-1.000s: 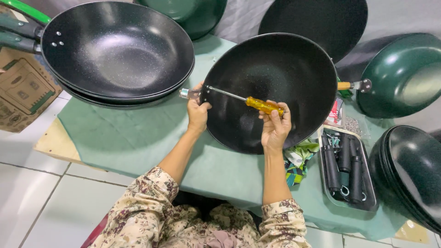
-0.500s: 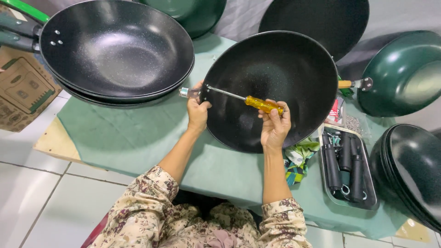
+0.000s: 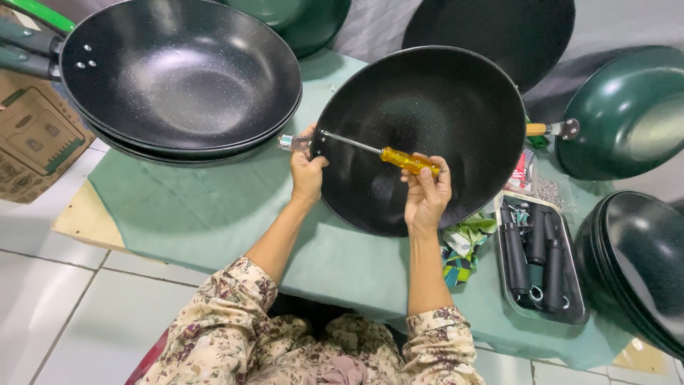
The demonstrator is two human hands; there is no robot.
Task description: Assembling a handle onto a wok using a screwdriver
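We see a speckled matt-black wok (image 3: 442,107), a glossy translucent amber plastic screwdriver handle (image 3: 407,161), and green cloth on the tabletop (image 3: 199,207).

Wok (image 3: 442,107) centre on table (image 3: 206,214); stacked woks (image 3: 178,78) left; tray (image 3: 576,314) right, holding handles (image 3: 534,257).

Lots of stuff around the green cloth-covered table (image 3: 178,214) — a stack of black woks (image 3: 178,78) upper left, a cardboard box (image 3: 32,135) beside it, a green pan (image 3: 627,114) on the right, more stacked black pans (image 3: 641,264) lower right, and a metal tray (image 3: 573,299) holding black handles (image 3: 534,249).
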